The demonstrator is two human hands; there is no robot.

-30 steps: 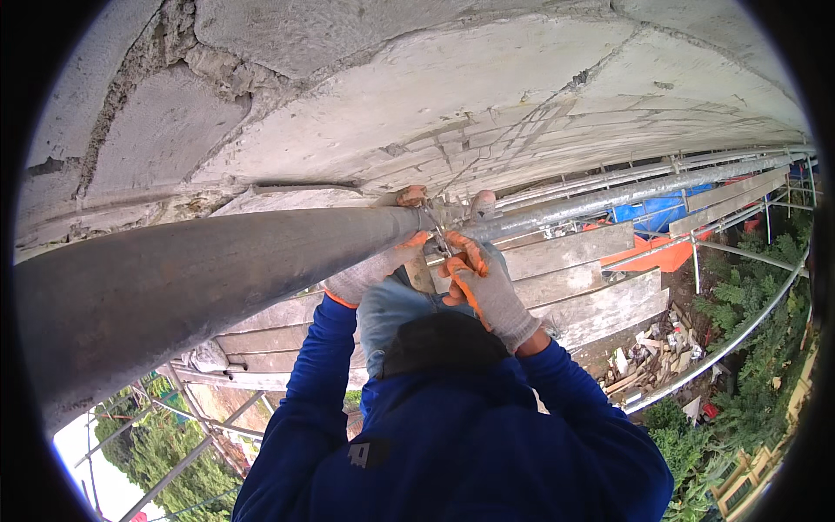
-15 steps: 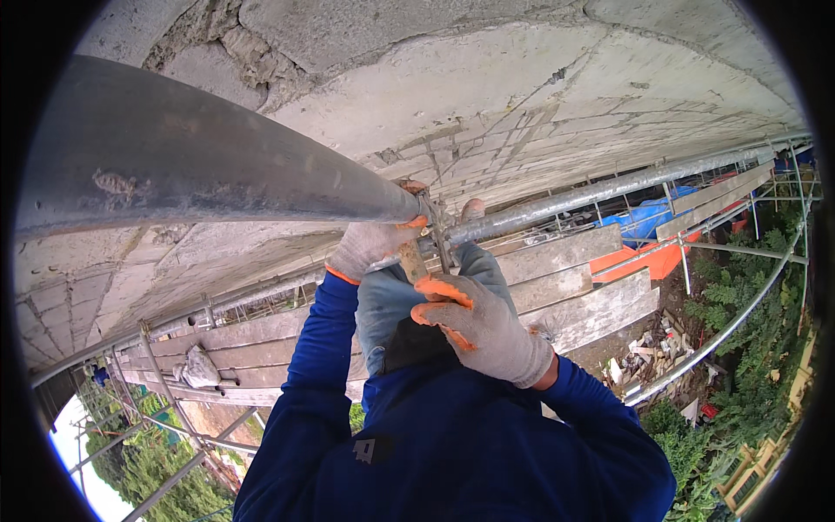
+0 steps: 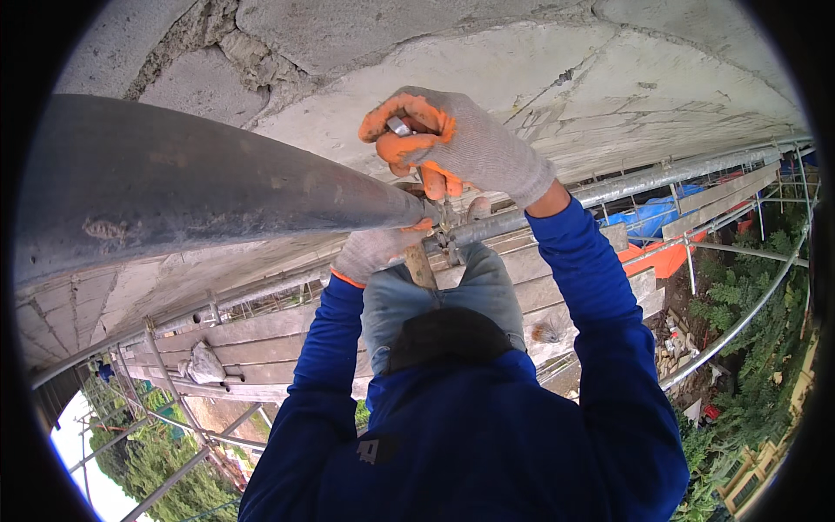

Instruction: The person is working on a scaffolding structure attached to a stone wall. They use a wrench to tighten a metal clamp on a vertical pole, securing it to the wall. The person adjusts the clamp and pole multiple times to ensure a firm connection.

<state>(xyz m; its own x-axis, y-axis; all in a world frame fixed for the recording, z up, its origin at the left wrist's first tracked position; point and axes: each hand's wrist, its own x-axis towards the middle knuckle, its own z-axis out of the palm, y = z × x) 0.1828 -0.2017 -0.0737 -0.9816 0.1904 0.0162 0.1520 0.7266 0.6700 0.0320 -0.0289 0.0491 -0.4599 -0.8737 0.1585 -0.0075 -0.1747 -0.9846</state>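
A thick grey steel pole (image 3: 226, 170) slants in from the left to a scaffold coupler (image 3: 448, 230). My left hand (image 3: 376, 252), in a grey glove with orange palm, is closed around the pole's lower end, fingertips partly hidden behind it. Above the coupler is my right hand (image 3: 461, 139), gloved alike and closed around a silver metal tool (image 3: 398, 127). Only the tool's shiny end and a bit of shaft by the lower fingers show. Below the coupler, a narrow wooden piece (image 3: 421, 265) sits between my legs.
A rough concrete surface (image 3: 417, 61) spans the top. A galvanized tube (image 3: 626, 184) runs right from the coupler. Wooden boards (image 3: 252, 352) lie below, with a plastic bag (image 3: 204, 364) on them. Blue sheeting (image 3: 652, 217), orange sheeting (image 3: 665, 259), and greenery (image 3: 748, 296) are at right.
My right hand has risen from beside my lap to above the coupler, now closed around the metal tool. My left hand stays on the pole.
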